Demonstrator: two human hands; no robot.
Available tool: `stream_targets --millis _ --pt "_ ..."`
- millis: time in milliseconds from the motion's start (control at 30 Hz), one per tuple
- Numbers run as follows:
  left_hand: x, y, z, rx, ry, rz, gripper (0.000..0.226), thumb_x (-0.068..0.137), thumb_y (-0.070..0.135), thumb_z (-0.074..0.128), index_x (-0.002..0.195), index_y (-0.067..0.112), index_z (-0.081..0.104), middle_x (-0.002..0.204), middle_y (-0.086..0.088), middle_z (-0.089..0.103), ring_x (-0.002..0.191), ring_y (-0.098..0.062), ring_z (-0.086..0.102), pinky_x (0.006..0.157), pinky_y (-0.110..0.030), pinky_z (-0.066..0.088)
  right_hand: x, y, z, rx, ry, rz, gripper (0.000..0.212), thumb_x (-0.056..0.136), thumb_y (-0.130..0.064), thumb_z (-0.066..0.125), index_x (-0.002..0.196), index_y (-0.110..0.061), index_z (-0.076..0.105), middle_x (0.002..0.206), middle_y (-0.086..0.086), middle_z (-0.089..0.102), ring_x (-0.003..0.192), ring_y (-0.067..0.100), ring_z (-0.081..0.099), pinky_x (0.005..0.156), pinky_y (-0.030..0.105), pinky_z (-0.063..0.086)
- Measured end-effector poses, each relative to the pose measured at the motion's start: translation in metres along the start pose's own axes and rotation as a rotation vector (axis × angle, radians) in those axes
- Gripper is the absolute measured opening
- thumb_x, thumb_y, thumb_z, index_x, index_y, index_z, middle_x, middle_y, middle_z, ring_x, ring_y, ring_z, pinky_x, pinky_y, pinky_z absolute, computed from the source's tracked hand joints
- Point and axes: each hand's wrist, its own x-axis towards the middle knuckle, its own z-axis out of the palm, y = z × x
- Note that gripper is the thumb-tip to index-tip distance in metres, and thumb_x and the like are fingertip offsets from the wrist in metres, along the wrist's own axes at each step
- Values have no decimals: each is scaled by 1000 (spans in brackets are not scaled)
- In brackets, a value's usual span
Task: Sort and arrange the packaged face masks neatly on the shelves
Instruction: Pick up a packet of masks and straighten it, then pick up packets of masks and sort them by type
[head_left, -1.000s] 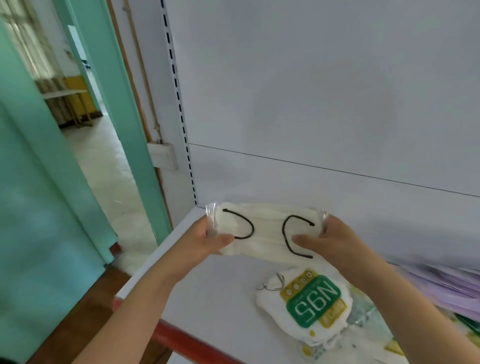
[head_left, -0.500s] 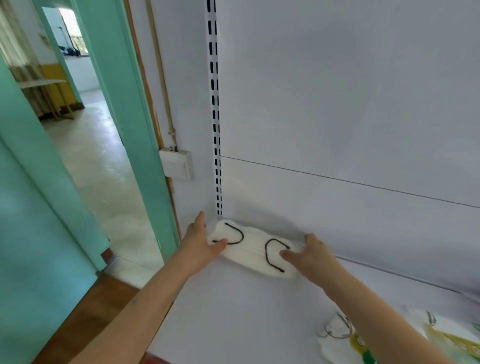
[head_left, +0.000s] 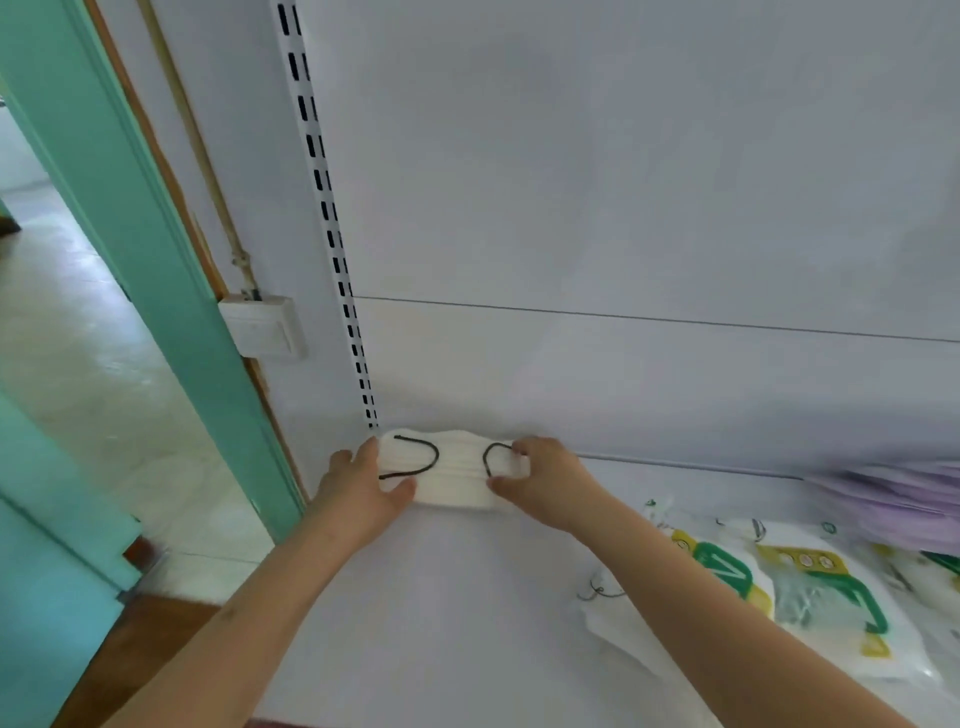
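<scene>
On shelf (head_left: 467, 597): mask pack (head_left: 457, 475) (two-handed)

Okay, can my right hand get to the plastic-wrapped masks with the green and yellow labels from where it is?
Probably yes. The green-and-yellow labelled mask packs lie uncovered on the white shelf beside the right forearm, but the right hand grips the white mask pack with black ear loops and must release it first.

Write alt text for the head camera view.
Two bare hands, left hand and right hand, hold a white mask pack with black ear loops in the white shelf's back left corner. Green-labelled mask packs lie to the right.
</scene>
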Motion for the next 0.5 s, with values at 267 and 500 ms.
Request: stream_targets --millis 267,500 --pt "-69 136 32 -254 76 645 43 95 21 65 137 24 55 132 6 54 120 -9 51 100 -24 37 -76 91 -111 72 576 -94 49 96 -28 61 142 -19 49 141 2 52 125 15 53 95 22 39" --pt "-126 252 124 -222 -230 982 35 98 28 61 131 36 52 123 20 47 111 6 46 87 -2 35 -167 258 -177 -338 609 186 84 85 -50 69 155 -32 27 162 -2 24 151 24 15 122 48 20"
